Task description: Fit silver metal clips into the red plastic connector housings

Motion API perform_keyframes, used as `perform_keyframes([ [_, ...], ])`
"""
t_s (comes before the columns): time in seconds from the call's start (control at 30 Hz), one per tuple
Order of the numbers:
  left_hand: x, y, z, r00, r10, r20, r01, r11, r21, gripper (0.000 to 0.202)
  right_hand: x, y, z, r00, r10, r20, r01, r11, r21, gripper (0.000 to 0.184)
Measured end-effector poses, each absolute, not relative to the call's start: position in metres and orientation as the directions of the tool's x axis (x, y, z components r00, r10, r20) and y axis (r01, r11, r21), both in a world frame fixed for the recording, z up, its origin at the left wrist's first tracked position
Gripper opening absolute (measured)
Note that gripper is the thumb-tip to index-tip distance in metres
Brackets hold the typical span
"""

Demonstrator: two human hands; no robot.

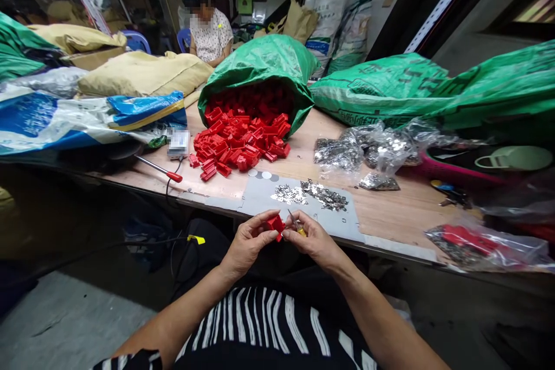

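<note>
Pinched between the thumb and fingers of my left hand (pixel 247 243) is a small red plastic part (pixel 274 223), held just past the table's near edge. My right hand (pixel 317 238) is closed on a small tool (pixel 301 232) with a yellow handle and a thin metal tip. The fingertips of my right hand meet the red part's right side; whether they also hold a tiny piece is too small to tell. Beyond my hands, a grey mat (pixel 255 199) carries shiny flat metal pieces (pixel 289 194) and a heap of darker metal pieces (pixel 327 195).
Red plastic parts (pixel 243 147) spill from a green sack (pixel 269 58). Clear bags of metal pieces (pixel 377 150) lie to the right, by a pink basket (pixel 446 170). A red-tipped rod (pixel 162 170) juts over the left edge. Another person (pixel 210 34) sits across the table.
</note>
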State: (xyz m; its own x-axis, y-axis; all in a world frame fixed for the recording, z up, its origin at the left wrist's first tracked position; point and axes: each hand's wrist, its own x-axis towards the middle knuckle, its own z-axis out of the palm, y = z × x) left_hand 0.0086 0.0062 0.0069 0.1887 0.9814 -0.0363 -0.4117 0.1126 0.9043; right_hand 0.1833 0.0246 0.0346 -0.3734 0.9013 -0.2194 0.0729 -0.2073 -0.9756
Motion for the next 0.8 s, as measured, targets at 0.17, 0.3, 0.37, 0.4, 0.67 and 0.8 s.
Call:
perform_keyframes([
  [0.17,0.011,0.006,0.011,0.196,0.975,-0.106,-0.525,0.195,0.828,0.046,0.184,0.023,0.033,-0.373,0.897,-0.239,0.024,-0.248,-0.969,0.038],
  [0.3,0.012,0.007,0.014,0.205,0.965,-0.166,-0.614,0.259,0.746,0.048,0.185,0.022,0.035,-0.386,0.891,-0.240,-0.012,-0.265,-0.964,0.038],
  [0.37,0.011,0.007,0.015,0.207,0.963,-0.173,-0.626,0.267,0.733,0.048,0.185,0.021,0.036,-0.394,0.885,-0.246,-0.004,-0.269,-0.963,0.039],
  [0.4,0.012,0.007,0.015,0.207,0.963,-0.173,-0.626,0.266,0.733,0.048,0.185,0.021,0.036,-0.398,0.884,-0.248,0.000,-0.270,-0.963,0.039],
  [0.67,0.015,0.002,0.010,0.200,0.974,-0.111,-0.550,0.205,0.810,0.046,0.182,0.021,0.029,-0.381,0.897,-0.225,-0.001,-0.244,-0.970,0.038],
  [0.8,0.016,0.000,0.005,0.189,0.980,-0.070,-0.471,0.153,0.869,0.045,0.183,0.021,0.024,-0.367,0.907,-0.205,0.022,-0.211,-0.977,0.039],
])
